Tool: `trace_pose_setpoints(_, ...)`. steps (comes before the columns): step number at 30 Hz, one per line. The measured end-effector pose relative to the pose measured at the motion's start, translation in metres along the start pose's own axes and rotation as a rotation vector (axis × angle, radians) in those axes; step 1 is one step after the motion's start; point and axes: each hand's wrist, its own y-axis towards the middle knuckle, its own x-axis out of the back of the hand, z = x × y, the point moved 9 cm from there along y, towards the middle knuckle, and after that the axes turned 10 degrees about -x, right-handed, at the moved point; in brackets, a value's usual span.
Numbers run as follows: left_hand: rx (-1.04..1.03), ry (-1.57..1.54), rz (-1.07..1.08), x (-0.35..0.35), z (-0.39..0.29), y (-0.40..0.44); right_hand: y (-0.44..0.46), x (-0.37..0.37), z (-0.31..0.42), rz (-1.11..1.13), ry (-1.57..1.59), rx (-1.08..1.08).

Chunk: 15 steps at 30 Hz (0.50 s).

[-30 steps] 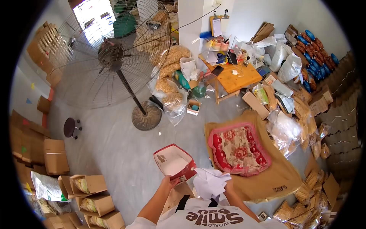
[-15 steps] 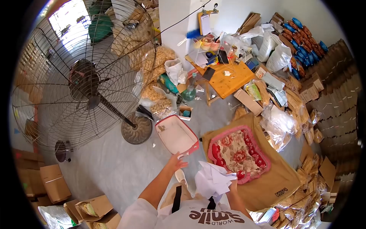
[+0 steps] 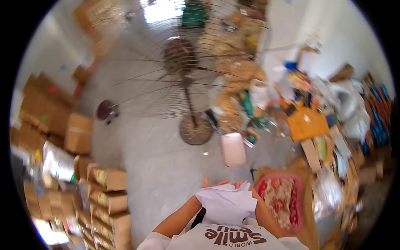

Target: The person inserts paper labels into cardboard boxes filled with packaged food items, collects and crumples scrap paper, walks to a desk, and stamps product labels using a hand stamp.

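A bundle of creased white paper sheets (image 3: 227, 205) is in front of my body. My right hand (image 3: 240, 184) grips its far edge, with most of the fingers hidden behind the sheets. My left hand (image 3: 213, 183) is at the far left edge of the paper, its palm covered. The finger parts that show are stretched out and apart, slightly blurred. Beyond my hands, a pale tray with a reddish rim (image 3: 234, 150) lies on the floor.
A large wire-cage fan (image 3: 196, 129) stands ahead. On the right are a floral cushion (image 3: 299, 196) on brown cloth and a cluttered orange table (image 3: 308, 124). Cardboard boxes (image 3: 79, 133) line the left side. Bags of tan material (image 3: 235, 83) lie behind the fan.
My view has swung left, blurring the scene. My left hand has moved from beside the tray to the white paper. My right hand still holds the sheets, now nearer my body's middle.
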Motion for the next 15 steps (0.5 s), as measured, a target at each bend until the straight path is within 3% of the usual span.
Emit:
trace_pose_setpoints(4,-0.214,0.178,-0.203,0.030,-0.023,-0.045,0.036,-0.078,0.021,0.339,-0.354,-0.055)
trace_pose_setpoints(6,-0.182,0.176,-0.293,0.028,-0.019,-0.070,0.041,-0.126,0.033,0.355,-0.388,-0.106)
trace_pose_setpoints(8,-0.290,0.175,-0.377,0.026,-0.021,-0.091,0.048,-0.168,0.038,0.446,-0.633,0.074)
trace_pose_setpoints(9,-0.337,0.185,-0.442,0.029,-0.024,-0.099,0.054,-0.180,0.030,0.490,-0.654,0.055)
trace_pose_setpoints(15,-0.682,0.071,-0.455,0.028,-0.056,-0.146,0.084,-0.243,-0.004,0.453,-0.843,0.159)
